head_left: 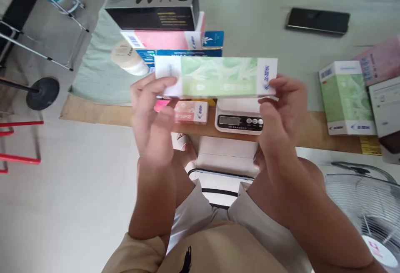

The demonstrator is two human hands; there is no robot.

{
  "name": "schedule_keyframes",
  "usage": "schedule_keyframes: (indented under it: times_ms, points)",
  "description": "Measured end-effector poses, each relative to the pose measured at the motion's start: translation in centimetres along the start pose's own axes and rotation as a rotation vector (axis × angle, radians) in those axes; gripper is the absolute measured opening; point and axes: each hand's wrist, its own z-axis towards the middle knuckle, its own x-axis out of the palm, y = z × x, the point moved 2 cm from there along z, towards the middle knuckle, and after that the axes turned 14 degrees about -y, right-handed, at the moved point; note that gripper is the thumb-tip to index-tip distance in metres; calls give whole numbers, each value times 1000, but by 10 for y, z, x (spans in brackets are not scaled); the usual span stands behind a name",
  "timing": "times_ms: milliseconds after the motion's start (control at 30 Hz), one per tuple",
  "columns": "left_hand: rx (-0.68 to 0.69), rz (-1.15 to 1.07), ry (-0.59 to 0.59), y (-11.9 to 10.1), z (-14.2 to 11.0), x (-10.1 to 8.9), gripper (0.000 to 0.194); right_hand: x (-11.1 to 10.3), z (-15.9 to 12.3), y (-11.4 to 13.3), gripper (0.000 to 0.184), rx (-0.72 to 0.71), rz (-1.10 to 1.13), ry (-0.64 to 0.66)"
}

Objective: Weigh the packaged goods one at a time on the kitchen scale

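A long green and white toothpaste box is held level above the table's near edge. My left hand is closed on its left end, fingers on top and thumb below. On the right end, my right hand pinches it between thumb and fingers. Beneath the box, partly covered by it, is a white digital kitchen scale. A small pink and white box lies left of the scale. Behind, a black and silver R&O box rests on a pink box, with blue boxes beside them.
A white bottle lies left of the stack. At the right are a phone, another green box, a pink package and a white box. A fan stands at lower right; red metal bars are at far left.
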Motion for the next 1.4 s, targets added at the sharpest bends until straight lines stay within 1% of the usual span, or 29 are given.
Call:
schedule_keyframes:
  times_ms: [33,100,167,200,267,333,400,467,567,633,700,767,833,900,933,1000,1133,1200,1267,1333,1400]
  points:
    - [6,-56,4,-4,-4,15,44,-5,10,-9,33,29,18,-40]
    - [27,-120,56,-13,-16,45,37,-10,35,-28,30,89,48,-120]
    - [41,-91,152,-19,-33,67,39,-10,62,-47,23,168,35,-216]
    - [37,-66,200,-22,-42,75,42,-8,74,-55,20,225,16,-238]
    - [1,-16,296,-25,-60,84,47,0,92,-67,16,336,-19,-244]
    - [-26,9,366,-28,-74,86,47,9,101,-72,14,416,-23,-236]
    - [-34,32,397,-30,-83,86,45,18,102,-71,13,460,0,-200]
    - [-55,65,398,-30,-85,86,41,23,99,-68,13,485,21,-141]
    - [-132,121,331,-23,-79,87,27,22,93,-64,16,522,9,-94]
    - [-135,160,264,-15,-72,86,20,19,90,-63,15,536,-18,-82]
    - [-59,184,197,-8,-65,84,21,17,87,-62,11,539,-46,-79]
    - [60,201,131,-3,-59,82,27,15,84,-62,10,552,-70,-78]
    - [196,205,65,-3,-53,82,30,16,82,-61,12,569,-80,-84]
    - [283,215,31,-5,-43,85,30,17,80,-62,11,566,-75,-75]
    - [294,226,34,-6,-37,89,30,18,79,-63,11,559,-70,-64]
    - [239,282,78,-6,-22,99,34,17,75,-67,11,546,-52,-36]
    - [41,478,246,-5,5,125,52,7,65,-76,16,439,-66,-12]
    - [22,558,321,-4,12,136,55,0,60,-78,18,404,-68,-18]
    - [68,582,328,0,16,143,54,-7,57,-77,18,436,-31,-8]
    - [117,543,280,8,17,147,46,-14,55,-73,21,473,10,47]
    - [126,458,224,16,16,151,40,-20,55,-66,25,485,21,118]
